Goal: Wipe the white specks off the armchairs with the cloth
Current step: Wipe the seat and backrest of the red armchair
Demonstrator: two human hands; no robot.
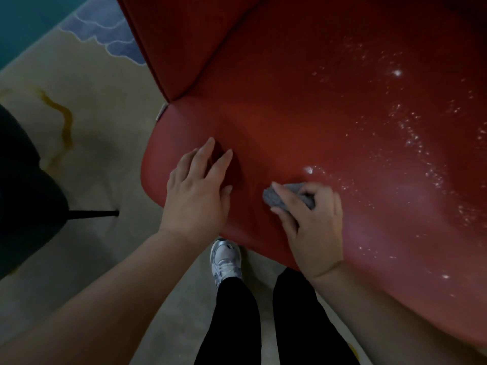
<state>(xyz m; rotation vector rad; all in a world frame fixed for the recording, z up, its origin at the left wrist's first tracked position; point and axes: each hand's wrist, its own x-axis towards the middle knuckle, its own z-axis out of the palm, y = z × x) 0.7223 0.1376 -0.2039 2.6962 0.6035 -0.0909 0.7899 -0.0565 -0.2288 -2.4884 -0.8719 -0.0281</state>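
A red armchair [303, 109] fills the upper right of the head view, seen from above. White specks [411, 135] are scattered across the right half of its seat, with one larger speck [308, 169] just above the cloth. My right hand [313, 222] grips a bunched grey cloth [287, 197] against the seat near its front edge. My left hand [200, 188] rests flat on the seat to the left of the cloth, fingers straight and spread. The left part of the seat under my left hand shows no specks.
A second, dark armchair [23, 185] with a thin black leg [92, 214] stands at the left edge. A beige carpet [100, 133] with blue and yellow patterns lies below. My legs in black trousers and a white sneaker [226, 259] stand at the seat's front edge.
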